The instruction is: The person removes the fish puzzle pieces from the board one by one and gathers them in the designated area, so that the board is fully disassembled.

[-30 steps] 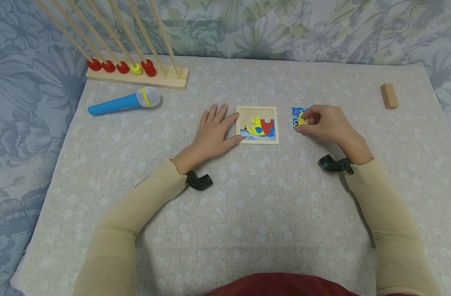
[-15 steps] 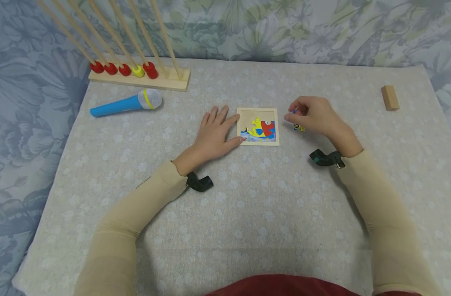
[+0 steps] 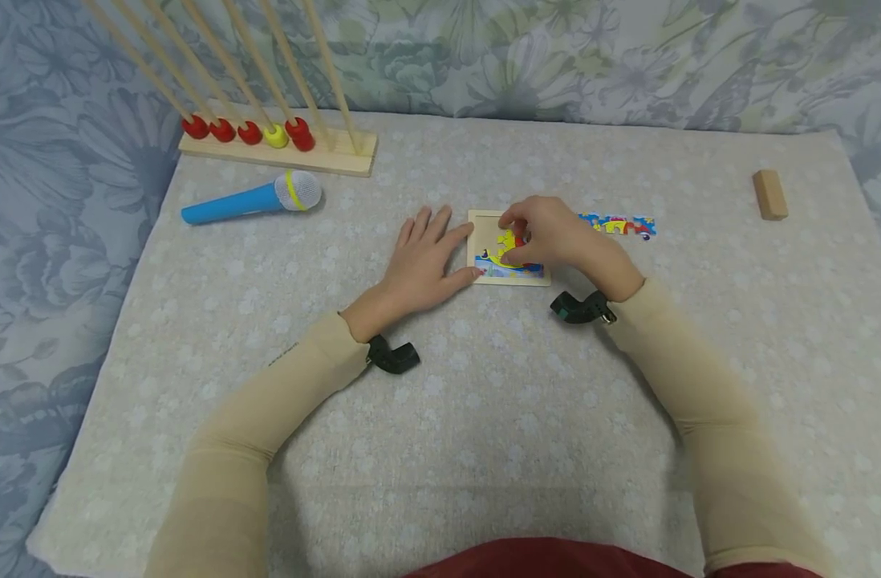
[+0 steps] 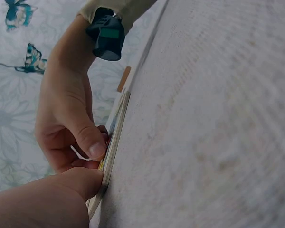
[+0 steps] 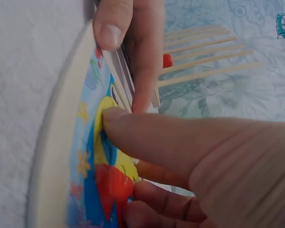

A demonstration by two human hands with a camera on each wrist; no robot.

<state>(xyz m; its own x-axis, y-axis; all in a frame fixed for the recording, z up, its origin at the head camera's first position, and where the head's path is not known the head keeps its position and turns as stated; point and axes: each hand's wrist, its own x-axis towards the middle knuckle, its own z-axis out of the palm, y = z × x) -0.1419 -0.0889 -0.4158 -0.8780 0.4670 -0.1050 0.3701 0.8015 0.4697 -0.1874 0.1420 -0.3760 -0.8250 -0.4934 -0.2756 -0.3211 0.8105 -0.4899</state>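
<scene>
My left hand (image 3: 422,261) lies flat with fingers spread, its thumb and index finger touching the left side of a wooden puzzle tray (image 3: 510,282). Several joined pieces in the tray form a yellow and red picture (image 5: 107,180) over a blue border. Over the tray's right half, my right hand (image 3: 552,233) pinches a puzzle piece, mostly hidden by the fingers. In the right wrist view, the thumb (image 5: 133,130) rests right at the yellow part of the picture. Beyond that hand lie loose puzzle pieces (image 3: 617,225) in a row, partly hidden by it.
A blue toy microphone (image 3: 249,199) lies at the left, in front of a wooden bead stand (image 3: 278,154) with tall rods and red and yellow beads. Far right is a small wooden block (image 3: 769,195). A patterned cloth (image 3: 498,401) covers the table.
My right hand has moved left from the loose pieces to over the tray, uncovering more of their row. The left hand keeps its place at the tray's edge.
</scene>
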